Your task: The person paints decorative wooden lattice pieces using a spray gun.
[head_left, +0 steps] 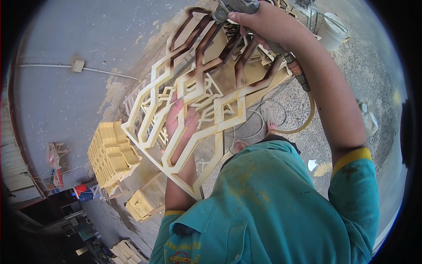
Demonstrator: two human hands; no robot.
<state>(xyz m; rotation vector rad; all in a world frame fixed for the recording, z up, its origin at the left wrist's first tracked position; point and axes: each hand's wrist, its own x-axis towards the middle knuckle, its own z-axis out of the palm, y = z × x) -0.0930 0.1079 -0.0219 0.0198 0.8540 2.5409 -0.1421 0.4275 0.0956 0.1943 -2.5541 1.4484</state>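
A cream lattice panel (179, 125) with interlocking hexagonal bars is tilted in front of me, its far end coated dark brown that fades into the pale part. My left hand (181, 118) reaches up from beneath, fingers wrapped on a bar near the panel's middle. My right hand (259, 24) is closed around a metal spray gun (237, 8) at the far, browned end. From the gun's handle a coupling leads into a yellowish air hose (313, 112) that curves down beside my right arm. Part of the gun's grip is hidden by the hand.
More pale lattice pieces (211, 90) lie behind the panel. A stack of yellowish wooden parts (112, 154) stands to the left, with a smaller yellowish piece (140, 206) below it. A white bucket (332, 33) sits at upper right. Loose hose loops (250, 121) lie on the floor near my feet.
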